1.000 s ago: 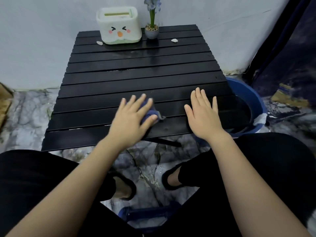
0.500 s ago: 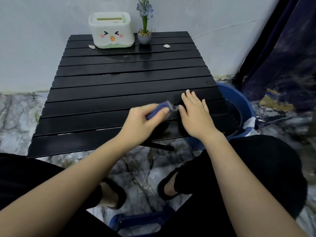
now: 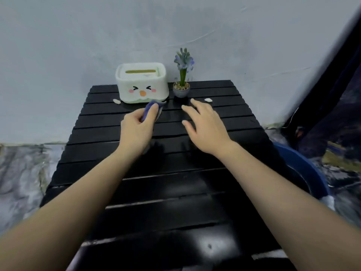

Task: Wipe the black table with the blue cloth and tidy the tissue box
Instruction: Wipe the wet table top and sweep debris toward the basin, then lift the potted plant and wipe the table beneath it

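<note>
The black slatted table [image 3: 175, 192] fills the middle of the view. A white tissue box [image 3: 142, 85] with a cartoon face stands at its far edge against the wall. My left hand [image 3: 136, 128] grips the bunched blue cloth [image 3: 150, 110] just in front of the box's right corner. My right hand [image 3: 205, 124] hovers over the far slats with fingers spread, holding nothing, close to the flower pot.
A small grey pot with a purple flower [image 3: 182, 79] stands right of the box. Two white scraps lie on the far slats, one left of the box [image 3: 116, 101] and one [image 3: 208, 100] beyond my right hand. A blue basin [image 3: 304, 169] sits on the floor at the table's right.
Both hands have moved from the near edge to the far end of the table, the left one carrying the cloth. The view has shifted forward over the table.
</note>
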`<action>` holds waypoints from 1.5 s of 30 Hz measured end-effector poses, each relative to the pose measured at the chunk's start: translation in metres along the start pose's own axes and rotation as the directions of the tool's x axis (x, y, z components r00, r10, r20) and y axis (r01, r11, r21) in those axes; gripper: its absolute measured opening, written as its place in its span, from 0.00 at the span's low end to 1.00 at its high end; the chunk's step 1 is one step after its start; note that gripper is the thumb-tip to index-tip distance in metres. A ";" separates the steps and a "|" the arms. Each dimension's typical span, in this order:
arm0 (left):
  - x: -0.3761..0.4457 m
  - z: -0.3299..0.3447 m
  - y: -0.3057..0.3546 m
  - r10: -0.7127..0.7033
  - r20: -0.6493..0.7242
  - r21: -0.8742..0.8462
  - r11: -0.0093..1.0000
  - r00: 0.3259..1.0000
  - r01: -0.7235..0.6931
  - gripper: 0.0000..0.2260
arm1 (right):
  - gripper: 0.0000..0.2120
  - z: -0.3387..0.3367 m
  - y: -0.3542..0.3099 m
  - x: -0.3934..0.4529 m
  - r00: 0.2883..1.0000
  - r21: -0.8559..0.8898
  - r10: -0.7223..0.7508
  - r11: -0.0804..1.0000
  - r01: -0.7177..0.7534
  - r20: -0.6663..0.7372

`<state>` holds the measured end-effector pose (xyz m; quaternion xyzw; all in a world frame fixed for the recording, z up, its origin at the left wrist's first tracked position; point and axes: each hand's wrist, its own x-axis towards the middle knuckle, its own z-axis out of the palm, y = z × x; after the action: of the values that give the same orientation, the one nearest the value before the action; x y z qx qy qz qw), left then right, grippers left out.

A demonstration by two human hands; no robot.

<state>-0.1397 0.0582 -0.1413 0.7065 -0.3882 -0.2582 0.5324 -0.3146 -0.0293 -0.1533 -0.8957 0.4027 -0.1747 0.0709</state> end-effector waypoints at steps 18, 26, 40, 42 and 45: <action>0.043 0.071 -0.056 0.226 0.249 0.739 0.585 0.942 -0.336 0.33 | 0.21 0.059 0.054 0.150 0.996 0.114 0.045 0.992 -0.054 0.078; 0.063 0.093 -0.048 0.464 0.271 0.519 0.667 0.843 -0.534 0.15 | 0.20 0.044 0.079 0.147 0.997 0.247 0.014 0.969 0.006 -0.079; 0.153 0.186 -0.032 0.332 0.367 0.630 0.599 0.869 -0.495 0.18 | 0.19 -0.022 0.138 0.146 0.980 0.155 -0.065 0.983 0.095 -0.185; 0.139 0.193 -0.021 0.355 0.509 0.461 0.657 0.784 -0.597 0.22 | 0.19 -0.025 0.140 0.144 0.980 0.147 -0.087 0.983 0.114 -0.178; 0.093 0.201 -0.011 0.469 0.621 0.257 0.635 0.628 -0.728 0.22 | 0.19 -0.031 0.143 0.143 0.979 0.151 -0.097 0.981 0.125 -0.179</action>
<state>-0.2406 -0.1276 -0.2075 0.5453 -0.7827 -0.1245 0.2729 -0.3377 -0.2304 -0.1259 -0.8900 0.3409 -0.2864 0.0985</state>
